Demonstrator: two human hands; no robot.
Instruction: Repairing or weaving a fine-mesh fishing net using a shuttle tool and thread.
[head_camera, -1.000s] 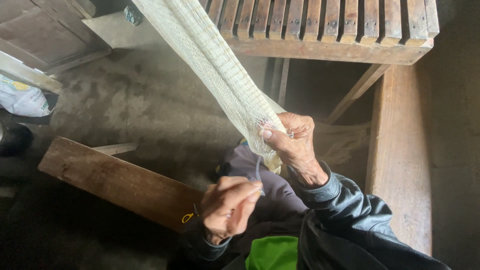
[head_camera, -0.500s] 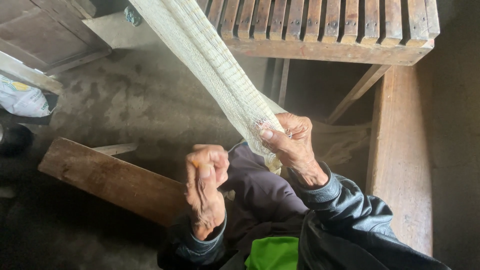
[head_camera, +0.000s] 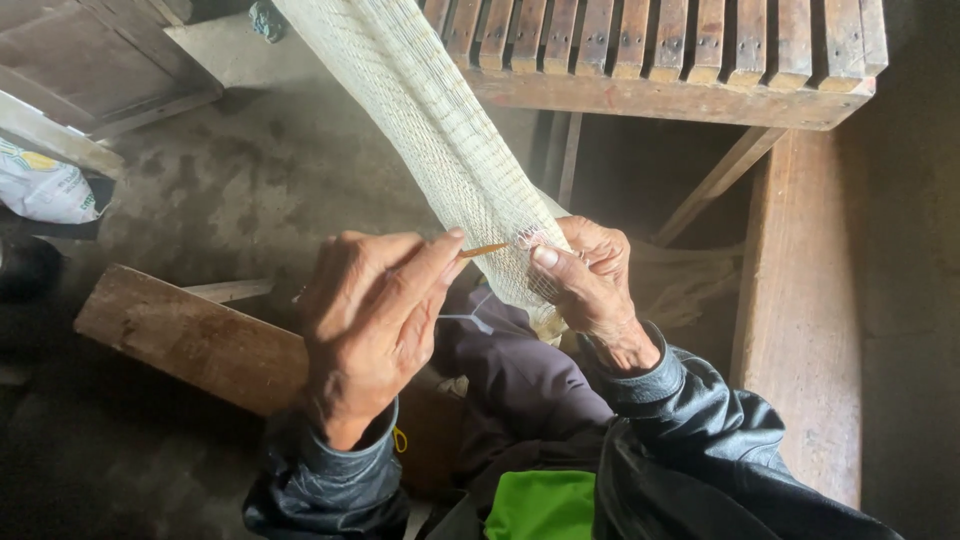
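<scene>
A: Where is the net, and what has hold of it?

B: The pale mesh net (head_camera: 440, 140) runs as a long narrow band from the top of the view down to the person's lap, stretched taut in front of the slatted wooden bench (head_camera: 660, 60). The right hand (head_camera: 590, 285) is clenched on its lower end, thumb pressed on top, fingers wrapped under the bunched mesh.

A: And the other hand?

B: The left hand (head_camera: 370, 320) pinches a thin wooden netting needle (head_camera: 487, 249) between thumb and forefinger, the tip touching the mesh just beside the right thumb.

A: How would that net handle?

B: Light and soft, I'd judge — it only keeps its shape because it is pulled tight. The threads look fine and open, so they would snag easily on a nail or a rough edge. Best gripped where it is gathered, as the right hand does, not by a single strand.

A: The needle?

B: Stiff but slender — probably easy to snap if bent. It is held near its rear end.

A: What else is about?

B: A wooden plank (head_camera: 190, 335) lies on the concrete floor (head_camera: 250, 190), with a white sack (head_camera: 45, 185) at the left edge.
</scene>
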